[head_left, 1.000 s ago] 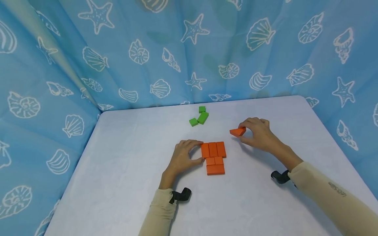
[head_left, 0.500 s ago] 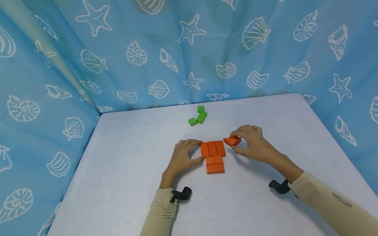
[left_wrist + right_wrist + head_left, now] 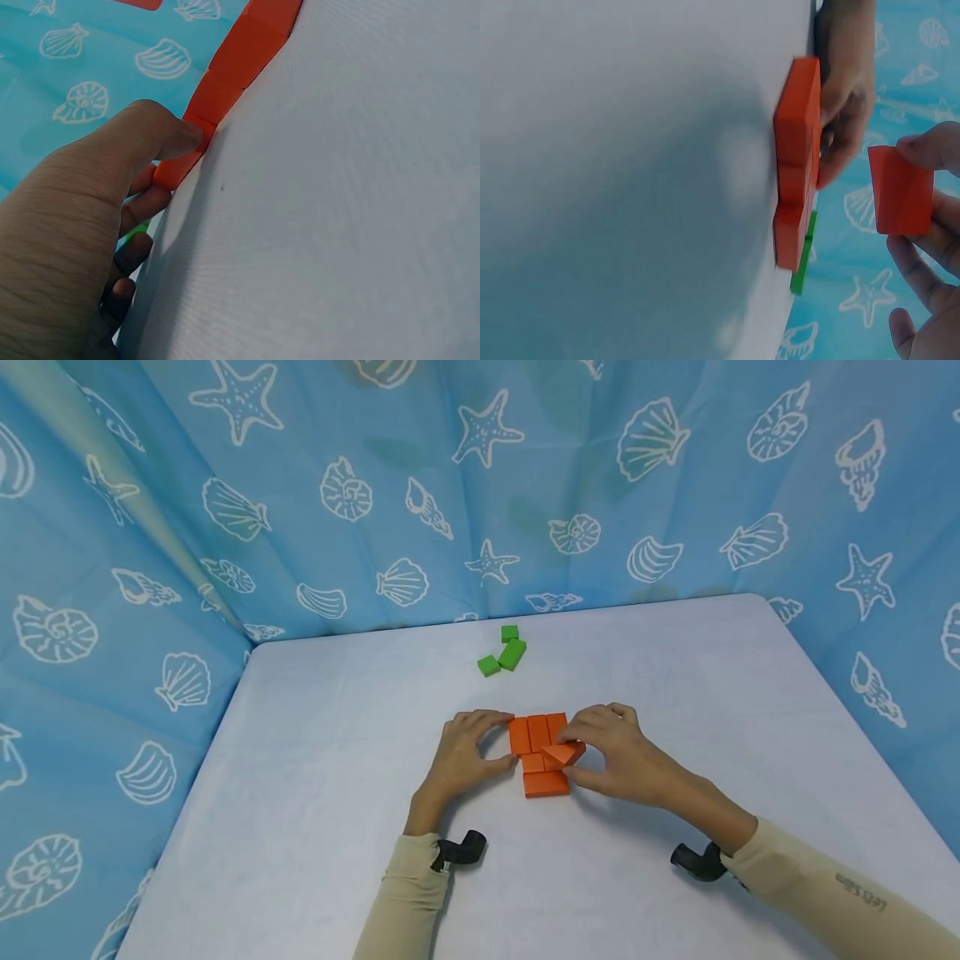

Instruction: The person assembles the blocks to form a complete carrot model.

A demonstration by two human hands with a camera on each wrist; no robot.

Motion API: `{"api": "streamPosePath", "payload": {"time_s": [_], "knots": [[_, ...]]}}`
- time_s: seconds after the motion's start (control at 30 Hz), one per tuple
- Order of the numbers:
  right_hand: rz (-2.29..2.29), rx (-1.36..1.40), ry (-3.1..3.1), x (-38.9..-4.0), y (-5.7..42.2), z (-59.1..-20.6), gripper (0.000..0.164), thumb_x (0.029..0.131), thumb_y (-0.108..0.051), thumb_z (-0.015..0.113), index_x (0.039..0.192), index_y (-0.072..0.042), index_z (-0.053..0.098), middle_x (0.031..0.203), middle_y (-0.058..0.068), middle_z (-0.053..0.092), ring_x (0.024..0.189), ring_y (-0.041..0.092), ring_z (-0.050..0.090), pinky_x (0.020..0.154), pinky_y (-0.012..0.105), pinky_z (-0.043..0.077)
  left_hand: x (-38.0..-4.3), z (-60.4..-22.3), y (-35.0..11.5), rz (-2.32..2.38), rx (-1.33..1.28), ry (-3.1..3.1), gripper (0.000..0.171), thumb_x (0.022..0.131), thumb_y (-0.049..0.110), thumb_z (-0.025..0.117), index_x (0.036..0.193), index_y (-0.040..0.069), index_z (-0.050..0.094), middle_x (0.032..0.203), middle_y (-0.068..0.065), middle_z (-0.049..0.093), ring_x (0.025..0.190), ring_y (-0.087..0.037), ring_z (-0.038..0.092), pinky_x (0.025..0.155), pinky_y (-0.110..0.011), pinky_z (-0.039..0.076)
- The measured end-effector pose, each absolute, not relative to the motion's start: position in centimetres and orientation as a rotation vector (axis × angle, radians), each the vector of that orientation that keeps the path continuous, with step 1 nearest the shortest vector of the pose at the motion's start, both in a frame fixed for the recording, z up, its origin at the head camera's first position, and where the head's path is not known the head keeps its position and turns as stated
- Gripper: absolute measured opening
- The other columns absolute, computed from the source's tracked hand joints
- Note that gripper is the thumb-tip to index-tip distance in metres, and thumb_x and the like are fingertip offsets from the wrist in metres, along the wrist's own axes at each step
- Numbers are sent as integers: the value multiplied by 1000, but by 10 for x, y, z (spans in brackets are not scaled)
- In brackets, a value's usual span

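Several orange blocks lie flat on the white table, side by side. Three upright rectangles form the far row, smaller pieces sit below, and a wide orange block (image 3: 546,785) lies nearest. My left hand (image 3: 465,756) holds the leftmost upright orange block (image 3: 520,737), thumb at its near end and index finger at its far end; the thumb (image 3: 187,139) presses the side in the left wrist view. My right hand (image 3: 626,756) pinches an orange triangular block (image 3: 564,754) between thumb and fingers, raised over the smaller pieces and partly covering them. Its flat orange face (image 3: 901,191) shows in the right wrist view.
Three green blocks lie near the table's far edge: a small one (image 3: 509,633), a longer one (image 3: 512,654) and another small one (image 3: 489,666). A blue curtain (image 3: 345,527) with white shell prints stands behind the white table (image 3: 337,718).
My right hand has carried the orange triangular block leftward and nearer, from beside the arrangement to above its smaller pieces. My left hand has stayed at the leftmost block.
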State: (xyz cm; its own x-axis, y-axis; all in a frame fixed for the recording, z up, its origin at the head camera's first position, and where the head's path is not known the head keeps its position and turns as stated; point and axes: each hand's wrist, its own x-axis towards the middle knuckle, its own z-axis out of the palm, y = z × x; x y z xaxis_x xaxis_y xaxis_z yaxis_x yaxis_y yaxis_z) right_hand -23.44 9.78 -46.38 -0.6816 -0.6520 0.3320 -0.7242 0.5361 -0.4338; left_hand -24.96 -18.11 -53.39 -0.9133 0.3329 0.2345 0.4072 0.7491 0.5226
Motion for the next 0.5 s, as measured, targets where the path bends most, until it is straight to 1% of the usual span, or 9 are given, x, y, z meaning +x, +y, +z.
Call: {"api": "streamPosePath", "payload": {"time_s": [0.17, 0.3, 0.5], "knots": [[820, 1243, -2608, -225, 92, -468, 34, 79, -22, 85, 110, -18, 71, 110, -7, 65, 116, 22, 53, 102, 61, 26, -250, -534, -181, -876, -601, -2820, 59, 83, 46, 72, 137, 26, 60, 139, 5, 57, 124, -21, 47, 105, -44, 34], [782, 1287, -2589, -219, 88, -470, 35, 79, -23, 84, 110, -16, 72, 111, -6, 65, 116, 22, 54, 101, 59, 28, -250, -534, -182, -875, -601, -2816, 58, 83, 46, 72, 137, 26, 60, 138, 5, 57, 123, -21, 47, 105, -44, 34], [742, 1347, -2564, -211, 84, -475, 36, 78, -24, 85, 110, -17, 71, 111, -6, 65, 112, 19, 55, 100, 57, 30, -250, -533, -182, -879, -598, -2826, 58, 84, 46, 72, 137, 26, 60, 138, 5, 57, 123, -20, 46, 104, -43, 34]]}}
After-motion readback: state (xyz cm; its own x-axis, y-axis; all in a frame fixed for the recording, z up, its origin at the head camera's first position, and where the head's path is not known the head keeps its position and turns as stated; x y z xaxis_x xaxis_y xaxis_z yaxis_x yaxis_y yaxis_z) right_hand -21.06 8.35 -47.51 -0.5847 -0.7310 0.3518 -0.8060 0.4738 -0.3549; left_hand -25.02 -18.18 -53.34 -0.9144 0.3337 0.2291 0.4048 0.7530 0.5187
